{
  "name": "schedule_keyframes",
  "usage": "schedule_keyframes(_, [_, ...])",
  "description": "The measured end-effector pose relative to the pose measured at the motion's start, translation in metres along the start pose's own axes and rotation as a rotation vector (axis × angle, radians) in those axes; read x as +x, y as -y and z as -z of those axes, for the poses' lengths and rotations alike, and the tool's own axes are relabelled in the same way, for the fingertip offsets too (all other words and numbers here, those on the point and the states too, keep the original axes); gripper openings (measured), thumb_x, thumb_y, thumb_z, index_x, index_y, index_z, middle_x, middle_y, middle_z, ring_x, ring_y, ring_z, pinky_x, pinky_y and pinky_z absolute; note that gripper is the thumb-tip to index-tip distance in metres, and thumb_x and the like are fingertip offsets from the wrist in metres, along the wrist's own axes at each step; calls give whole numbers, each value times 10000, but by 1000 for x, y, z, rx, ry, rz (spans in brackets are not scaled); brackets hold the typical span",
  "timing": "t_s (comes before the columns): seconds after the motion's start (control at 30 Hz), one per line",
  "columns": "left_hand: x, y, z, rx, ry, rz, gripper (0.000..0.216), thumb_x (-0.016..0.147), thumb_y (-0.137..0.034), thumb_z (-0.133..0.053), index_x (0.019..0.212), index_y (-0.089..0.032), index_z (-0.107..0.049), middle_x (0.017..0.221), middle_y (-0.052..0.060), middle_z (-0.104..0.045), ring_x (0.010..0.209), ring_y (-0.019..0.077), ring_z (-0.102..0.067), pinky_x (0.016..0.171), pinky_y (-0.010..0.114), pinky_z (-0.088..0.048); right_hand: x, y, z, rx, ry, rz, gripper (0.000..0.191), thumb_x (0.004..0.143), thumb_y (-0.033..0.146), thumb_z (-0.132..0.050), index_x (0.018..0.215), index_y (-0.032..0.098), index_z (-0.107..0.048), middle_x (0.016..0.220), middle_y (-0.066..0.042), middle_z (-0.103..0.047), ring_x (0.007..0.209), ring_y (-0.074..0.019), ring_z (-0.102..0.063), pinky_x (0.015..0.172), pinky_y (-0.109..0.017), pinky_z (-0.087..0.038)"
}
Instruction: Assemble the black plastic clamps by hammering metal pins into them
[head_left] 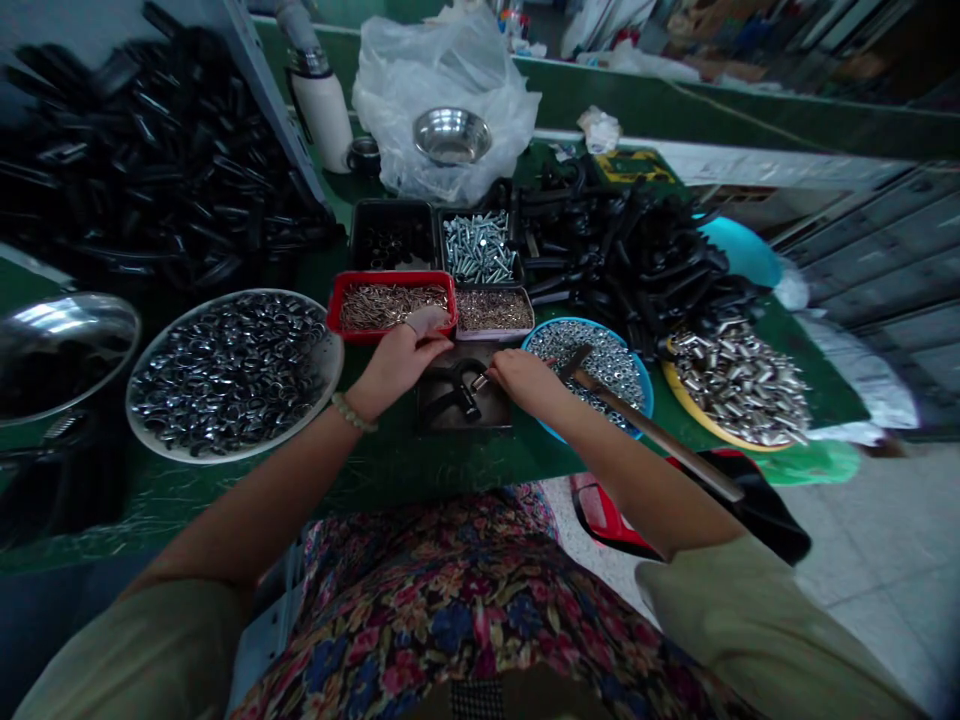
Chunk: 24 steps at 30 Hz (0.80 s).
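My left hand [401,362] is at the front edge of a red tray [337,325] of thin coppery pins [386,302]. Its fingers are pinched together, and what they hold is too small to make out. My right hand [523,378] is closed on a small silver metal sleeve [479,381], keeping it at the side of a black plastic bracket [459,393]. That bracket lies on a dark metal plate [491,415] between my hands.
A hammer [660,435] lies across a blue basin [649,400] of nuts. Further right stands a yellow basin [701,425] of silver sleeves. A pale basin [135,400] of metal clips sits left. Behind are trays of bolts [480,247] and small rivets, and piled black parts [622,250].
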<state>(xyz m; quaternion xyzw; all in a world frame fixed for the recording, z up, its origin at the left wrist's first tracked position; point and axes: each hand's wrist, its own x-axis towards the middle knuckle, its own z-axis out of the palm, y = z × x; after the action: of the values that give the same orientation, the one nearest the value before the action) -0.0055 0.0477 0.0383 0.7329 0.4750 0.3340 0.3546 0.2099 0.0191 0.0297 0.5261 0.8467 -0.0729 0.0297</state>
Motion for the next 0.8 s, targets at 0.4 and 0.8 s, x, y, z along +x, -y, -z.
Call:
schedule_keyframes(0.4, [-35,16,-42,86,9,12,461,822,-89,-525,1273,-180,-509,1086,69,-611,891,168,-618,882,323,-516,-1,12,5,-211,17,62,386,974,417,-420,928,132,-677,893,-146,-709,840,-246,-656,659,-309,-396])
schedule_keyframes(0.8, [-41,-6,-32,522,272,-165,325,990,-265,-293,1080,-200,-598,1154,55,-593,903,143,-593,874,251,-469,-109,-87,-10,-207,15,-448,269,943,317,-447,1117,156,-573,1056,-155,-674,980,-296,-622,770,-394,-447])
